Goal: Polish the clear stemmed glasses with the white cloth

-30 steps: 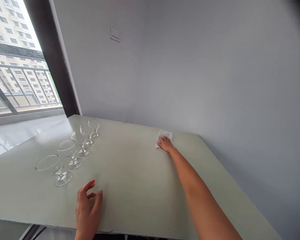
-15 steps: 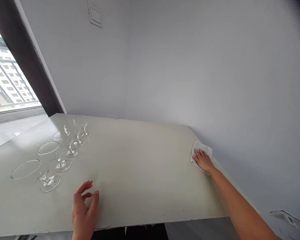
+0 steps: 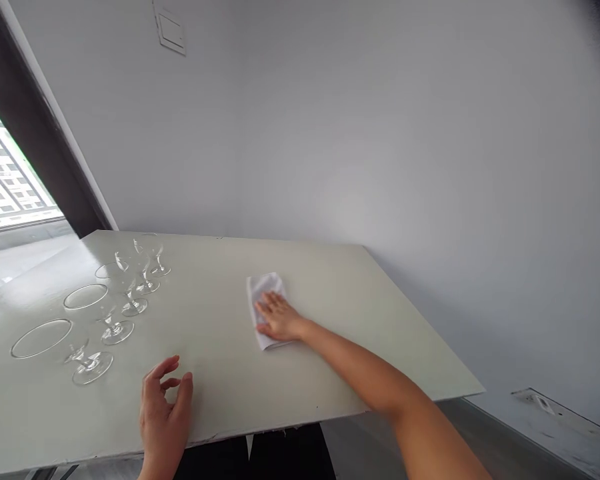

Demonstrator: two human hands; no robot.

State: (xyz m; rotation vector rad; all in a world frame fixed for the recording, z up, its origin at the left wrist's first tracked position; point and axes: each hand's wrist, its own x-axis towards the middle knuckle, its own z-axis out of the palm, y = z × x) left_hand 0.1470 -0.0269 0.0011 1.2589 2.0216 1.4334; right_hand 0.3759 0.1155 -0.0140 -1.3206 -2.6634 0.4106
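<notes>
Under my right hand (image 3: 279, 317) a folded white cloth (image 3: 260, 287) lies flat on the pale table (image 3: 330, 293); my fingers are spread over it, near the middle of the tabletop. My left hand (image 3: 166, 407) is at the table's front edge, fingers curved and apart from the thumb, with nothing between them. To its left, several clear stemmed glasses stand in a slanting row, the closest one (image 3: 93, 367) just beyond that hand and the farthest (image 3: 161, 270) toward the back edge.
A grey wall (image 3: 380, 133) rises behind and to the right of the table. A dark window frame (image 3: 35, 113) stands at the left. Wall sockets (image 3: 543, 404) are low at the right, and a switch (image 3: 171, 31) is high up.
My right hand has moved left with the cloth, from the table's right edge to near its middle. The view has shifted slightly. My left hand has kept its curved pose.
</notes>
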